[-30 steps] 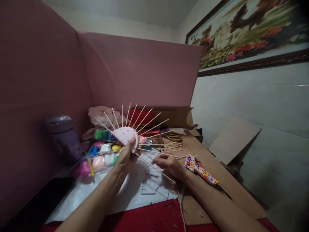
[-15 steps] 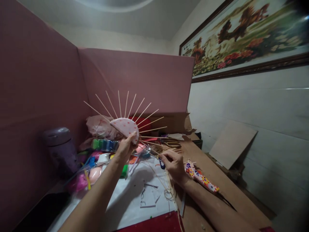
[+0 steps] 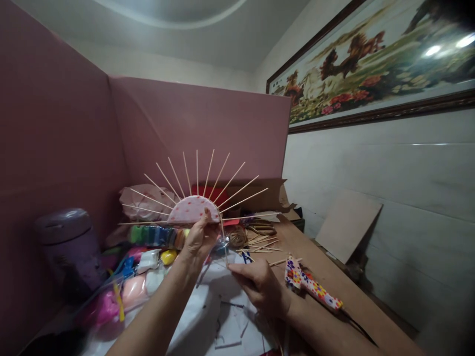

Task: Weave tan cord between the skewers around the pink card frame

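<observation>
My left hand [image 3: 202, 237] grips a half-disc [image 3: 191, 210] covered in white cloth with red dots, its thumb over the right part of the face. Thin wooden sticks [image 3: 213, 173] fan out from the half-disc's curved edge, and its flat side faces down. Below its right corner, my right hand [image 3: 260, 287] is closed, thumb and forefinger pinched on the lower end of a thin pale strand [image 3: 224, 242] that runs down from that corner. Whether the strand is string or a stick, I cannot tell. Loose sticks [image 3: 261, 242] lie just beyond my right hand.
A flower-patterned glue gun [image 3: 311, 284] lies on the brown board at right. Behind the hands are a ball of twine [image 3: 237, 237] and scissors [image 3: 261, 227]. Packs of coloured clay [image 3: 135, 287] and a purple tumbler [image 3: 69, 242] stand at left. Pink panels [image 3: 200, 123] enclose the back.
The half-disc has turned anticlockwise, so its flat side is now nearly level, and it sits slightly lower. My right hand has moved down and left, still pinching.
</observation>
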The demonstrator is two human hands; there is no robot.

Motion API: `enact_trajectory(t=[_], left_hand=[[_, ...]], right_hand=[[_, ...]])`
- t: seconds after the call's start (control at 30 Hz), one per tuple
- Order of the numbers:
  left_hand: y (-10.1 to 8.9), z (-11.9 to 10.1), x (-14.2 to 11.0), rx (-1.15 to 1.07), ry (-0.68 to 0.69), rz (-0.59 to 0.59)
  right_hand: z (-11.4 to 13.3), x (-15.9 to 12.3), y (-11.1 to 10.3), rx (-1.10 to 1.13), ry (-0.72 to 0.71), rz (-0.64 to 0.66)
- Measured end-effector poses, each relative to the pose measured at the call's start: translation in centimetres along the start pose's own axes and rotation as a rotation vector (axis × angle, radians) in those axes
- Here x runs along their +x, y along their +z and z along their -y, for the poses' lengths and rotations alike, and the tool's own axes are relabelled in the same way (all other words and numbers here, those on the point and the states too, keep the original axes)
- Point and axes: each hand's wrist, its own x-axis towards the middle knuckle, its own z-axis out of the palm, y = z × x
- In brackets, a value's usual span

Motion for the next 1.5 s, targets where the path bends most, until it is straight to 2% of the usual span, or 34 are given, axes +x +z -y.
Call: enact_trajectory(t=[0.13,0.33,0.43,0.67,0.8,0.9,1.03,1.2,1.4,1.5], left_hand=[[0.8,0.3,-0.8,-0.086,-0.032,-0.034],[1.6,0.1,-1.8,-0.075,-0.104,-0.058],[2.0,0.1,-2.2,-0.016,-0.184,-0.055],[2.6,0.5,-2.9,0.221,-0.309,-0.117],[2.7,0.9,-3.4,0.301,-0.479,-0.115],[2.9,1.1,-3.6,0.317,-0.536,-0.088],[3.3,1.1,-3.8,0.284,-0.516,-0.094],[3.4,0.8,-3.6,0.295,-0.492,-0.119],[2.5,0.0,-2.6,0.304,-0.381,-0.150],[1.8,-0.5,-1.8,0.325,-0.352,-0.173]], right_hand=[[0.1,0.0,0.1,0.014,-0.028,0.033],[-0.6,0.2,0.1,0.010,0.079,0.001],[-1.3,0.4,0.2,0.005,0.167,-0.082],[-4.4,1.0,-0.2,0.092,0.451,-0.375],[-5.6,1.2,-0.7,0.102,0.502,-0.496],[-6.2,1.4,-1.0,0.101,0.513,-0.531],[-7.1,1.4,-0.9,0.107,0.529,-0.604],[-7.6,1.4,-1.1,0.095,0.577,-0.628],[-6.5,1.5,-2.3,-0.037,0.590,-0.680],[-6.5,1.5,-2.8,-0.032,0.540,-0.722]])
